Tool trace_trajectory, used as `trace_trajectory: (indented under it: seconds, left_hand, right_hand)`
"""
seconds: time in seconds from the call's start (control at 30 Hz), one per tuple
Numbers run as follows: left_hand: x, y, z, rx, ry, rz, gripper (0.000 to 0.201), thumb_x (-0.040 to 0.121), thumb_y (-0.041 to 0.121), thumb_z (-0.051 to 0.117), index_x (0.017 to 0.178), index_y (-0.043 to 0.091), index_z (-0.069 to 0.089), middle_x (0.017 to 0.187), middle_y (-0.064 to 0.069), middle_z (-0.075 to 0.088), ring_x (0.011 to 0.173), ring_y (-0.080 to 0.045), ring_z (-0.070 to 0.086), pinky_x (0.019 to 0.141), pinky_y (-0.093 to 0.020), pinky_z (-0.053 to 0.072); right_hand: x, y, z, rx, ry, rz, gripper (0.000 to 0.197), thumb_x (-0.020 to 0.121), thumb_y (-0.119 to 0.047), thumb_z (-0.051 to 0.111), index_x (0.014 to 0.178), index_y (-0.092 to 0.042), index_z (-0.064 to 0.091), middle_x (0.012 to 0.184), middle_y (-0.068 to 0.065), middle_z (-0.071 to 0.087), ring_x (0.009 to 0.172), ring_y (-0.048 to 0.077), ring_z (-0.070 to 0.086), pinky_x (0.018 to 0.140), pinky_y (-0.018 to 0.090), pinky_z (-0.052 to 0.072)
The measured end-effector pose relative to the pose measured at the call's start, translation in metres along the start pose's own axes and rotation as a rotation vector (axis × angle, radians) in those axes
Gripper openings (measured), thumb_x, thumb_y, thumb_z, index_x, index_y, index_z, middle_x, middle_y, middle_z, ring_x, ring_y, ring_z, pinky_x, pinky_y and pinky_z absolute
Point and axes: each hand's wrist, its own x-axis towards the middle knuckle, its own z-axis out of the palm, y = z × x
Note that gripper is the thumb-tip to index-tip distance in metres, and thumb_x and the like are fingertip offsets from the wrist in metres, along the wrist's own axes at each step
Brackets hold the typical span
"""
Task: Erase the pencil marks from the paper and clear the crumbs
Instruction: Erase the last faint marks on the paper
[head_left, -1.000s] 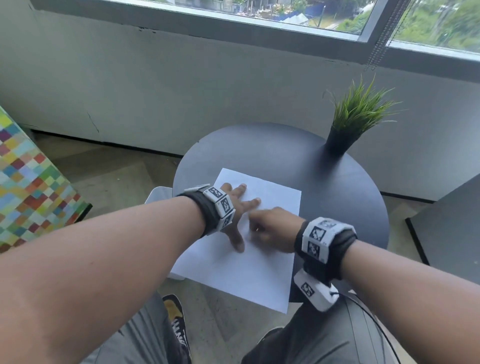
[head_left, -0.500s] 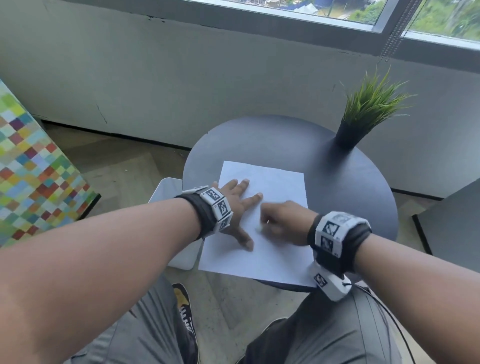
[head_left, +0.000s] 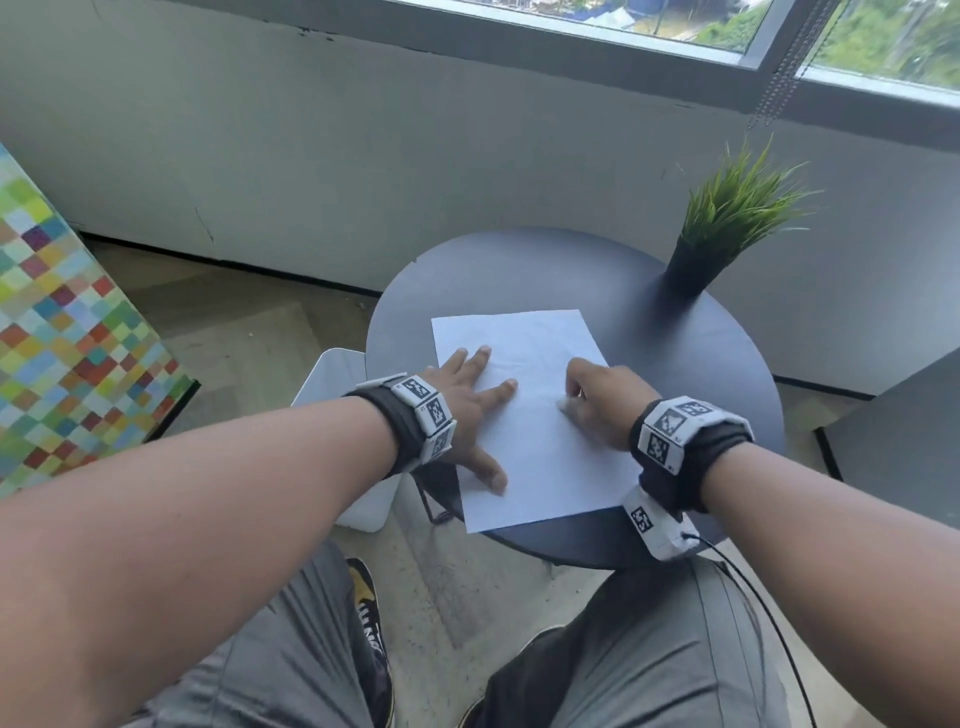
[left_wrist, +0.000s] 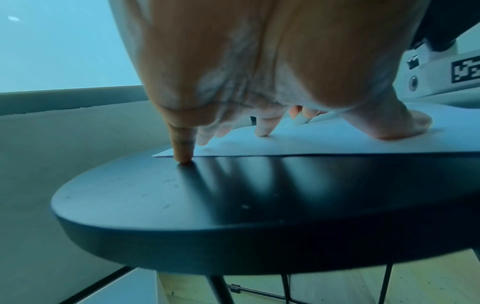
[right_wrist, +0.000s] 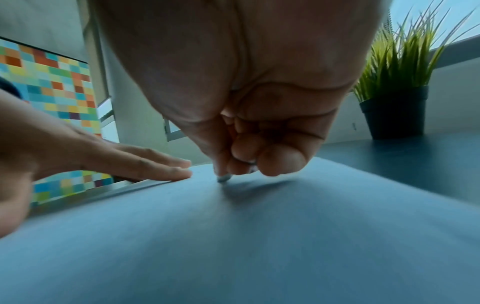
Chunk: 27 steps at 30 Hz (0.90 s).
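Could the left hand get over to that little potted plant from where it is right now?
Probably yes, though awkwardly: the left hand lies flat on the paper, and the right hand sits between it and the potted plant.

A round dark tabletop (head_left: 675, 364) is standing on thin dark legs (left_wrist: 221, 288) over a pale wood floor (head_left: 249, 332). Behind the tabletop a grey wall (head_left: 363, 156) is running under a window (head_left: 649, 21), where daylight and greenery are showing; a bead chain (head_left: 779, 67) is hanging from its frame. On the tabletop's far right a potted plant (head_left: 727, 218) is standing. Left of the tabletop a panel (head_left: 67, 338) of coloured squares is leaning, and a white box (head_left: 332, 384) is sitting just beside the tabletop's left edge.
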Motion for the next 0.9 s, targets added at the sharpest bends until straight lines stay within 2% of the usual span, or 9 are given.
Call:
trace_trajectory:
  seconds: [0.07, 0.2, 0.33, 0.37, 0.53, 0.67, 0.8, 0.83, 0.9]
  left_hand:
    - [-0.001, -0.002, 0.000, 0.019, -0.003, -0.016, 0.130, 0.052, 0.092, 0.058, 0.152, 0.041, -0.007, 0.160, -0.009, -0.020, 0.148, -0.035, -0.013, 0.117, -0.059, 0.010]
    - [0.000, 0.002, -0.001, 0.074, -0.044, -0.037, 0.136, 0.046, 0.094, 0.057, 0.150, 0.043, -0.014, 0.160, -0.009, -0.021, 0.148, -0.036, -0.012, 0.113, -0.066, 0.008]
    - [0.000, 0.004, -0.005, 0.083, -0.056, -0.056, 0.136, 0.044, 0.095, 0.059, 0.148, 0.048, -0.015, 0.160, -0.010, -0.020, 0.148, -0.038, -0.010, 0.111, -0.068, 0.011]
    - [0.000, 0.005, -0.006, 0.081, -0.061, -0.059, 0.134, 0.043, 0.095, 0.058, 0.146, 0.052, -0.015, 0.160, -0.010, -0.021, 0.147, -0.039, -0.010, 0.110, -0.070, 0.013]
    - [0.002, 0.011, -0.012, 0.105, -0.104, -0.073, 0.130, 0.042, 0.093, 0.062, 0.139, 0.061, -0.018, 0.158, -0.014, -0.025, 0.145, -0.045, -0.012, 0.107, -0.072, 0.016]
    - [0.003, 0.013, -0.012, 0.122, -0.112, -0.085, 0.132, 0.040, 0.093, 0.063, 0.139, 0.061, -0.019, 0.158, -0.015, -0.025, 0.145, -0.047, -0.011, 0.107, -0.072, 0.018]
    - [0.002, 0.012, -0.011, 0.119, -0.115, -0.080, 0.133, 0.041, 0.092, 0.063, 0.140, 0.060, -0.019, 0.157, -0.016, -0.027, 0.145, -0.047, -0.013, 0.108, -0.073, 0.015]
    - [0.002, 0.012, -0.011, 0.120, -0.116, -0.078, 0.133, 0.042, 0.092, 0.063, 0.140, 0.060, -0.019, 0.157, -0.016, -0.027, 0.145, -0.046, -0.013, 0.108, -0.072, 0.014]
    - [0.001, 0.012, -0.010, 0.109, -0.112, -0.075, 0.132, 0.043, 0.091, 0.064, 0.141, 0.060, -0.020, 0.157, -0.015, -0.027, 0.145, -0.045, -0.014, 0.108, -0.072, 0.014]
  right_hand:
    - [-0.010, -0.007, 0.009, 0.011, -0.018, -0.055, 0.015, 0.092, -0.033, 0.049, 0.097, -0.019, 0.046, 0.093, 0.009, 0.063, 0.083, 0.033, 0.056, 0.074, 0.036, 0.050]
    - [-0.030, -0.022, 0.016, -0.006, -0.146, -0.276, 0.013, 0.094, -0.034, 0.052, 0.089, -0.025, 0.045, 0.084, -0.003, 0.056, 0.078, 0.025, 0.050, 0.072, 0.032, 0.045]
    - [-0.012, 0.004, 0.004, 0.021, 0.002, -0.050, 0.012, 0.090, -0.035, 0.054, 0.090, -0.023, 0.050, 0.087, 0.003, 0.061, 0.082, 0.029, 0.056, 0.073, 0.035, 0.051]
    - [-0.013, 0.004, 0.006, 0.009, 0.011, -0.049, 0.012, 0.090, -0.034, 0.053, 0.092, -0.023, 0.050, 0.086, 0.003, 0.061, 0.081, 0.030, 0.056, 0.073, 0.036, 0.051]
    - [-0.042, -0.031, 0.021, -0.010, -0.171, -0.343, 0.014, 0.095, -0.032, 0.051, 0.101, -0.019, 0.054, 0.082, -0.005, 0.055, 0.077, 0.020, 0.048, 0.070, 0.030, 0.039]
    - [-0.020, -0.008, 0.014, 0.029, -0.016, -0.146, 0.013, 0.092, -0.039, 0.052, 0.091, -0.027, 0.047, 0.086, -0.001, 0.059, 0.078, 0.027, 0.056, 0.068, 0.033, 0.048]
    - [-0.043, -0.035, 0.023, -0.022, -0.200, -0.367, 0.011, 0.095, -0.024, 0.049, 0.103, -0.017, 0.053, 0.085, -0.002, 0.055, 0.078, 0.023, 0.048, 0.069, 0.029, 0.035]
    - [-0.044, -0.038, 0.021, -0.017, -0.216, -0.384, 0.014, 0.095, -0.025, 0.050, 0.104, -0.017, 0.055, 0.087, -0.001, 0.058, 0.080, 0.023, 0.049, 0.070, 0.028, 0.036]
    - [-0.029, -0.029, 0.014, -0.012, -0.130, -0.276, 0.014, 0.094, -0.031, 0.052, 0.102, -0.020, 0.055, 0.096, 0.002, 0.063, 0.083, 0.023, 0.053, 0.072, 0.028, 0.040]
